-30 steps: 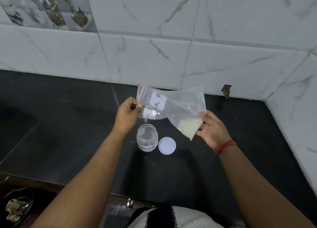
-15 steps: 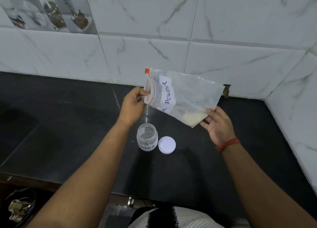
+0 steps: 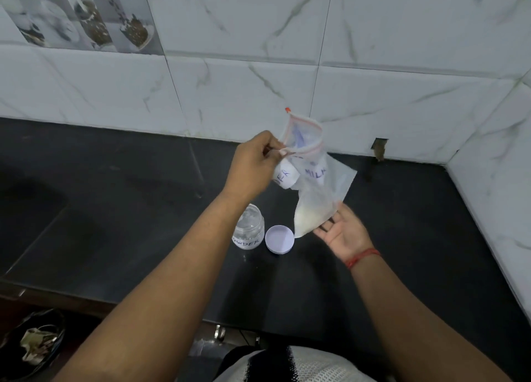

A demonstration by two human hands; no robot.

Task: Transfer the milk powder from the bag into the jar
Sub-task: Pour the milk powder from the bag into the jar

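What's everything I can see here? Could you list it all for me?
bag: one, clear plastic with red zip edge, mouth open, held up above the counter, white powder in its lower corner
jar: one, clear, lid off, standing on the counter
lid: one, pale lilac, lying on the counter right of the jar
counter: one, black, against the wall
wall tiles: white marbled
left hand: pinches the bag's zip edge
right hand: open, palm up, beside the bag's powder corner
wrist thread: one, red, on the right wrist
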